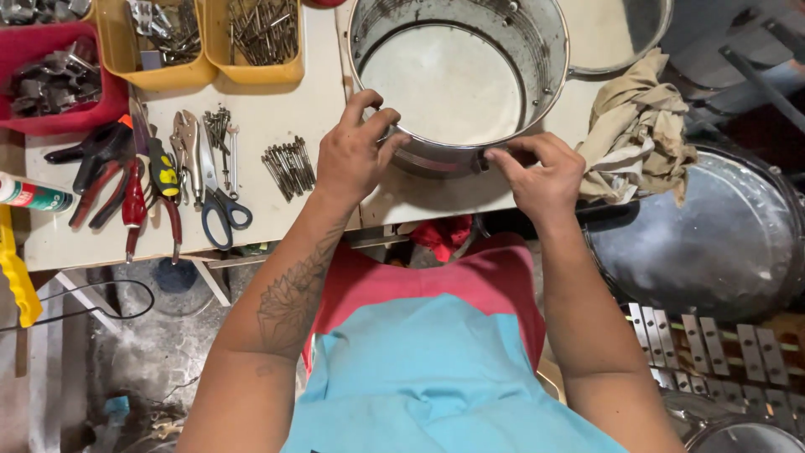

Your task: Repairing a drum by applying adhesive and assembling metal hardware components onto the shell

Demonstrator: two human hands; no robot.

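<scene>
Head view, looking straight down: a round metal drum shell (459,80) is seen standing open-side up on a pale worktable (285,117), at its near edge, and it is held from both sides. The left hand (354,155) is closed on the shell's near rim, thumb inside and fingers curled over the outside wall. The right hand (545,176) is pressed against the lower outer wall, its fingertips pinched on a small metal fitting (485,159) there — whether the fitting is gripped or only touched cannot be told. Just left of the left hand a loose bundle of long screws (289,168) is laid out, and further left scissors (220,197), pliers (186,144) and red-handled tools (134,201). Yellow bins (210,71) of hardware are lined along the table's far edge. A crumpled beige rag (639,126) is draped right of the shell.
</scene>
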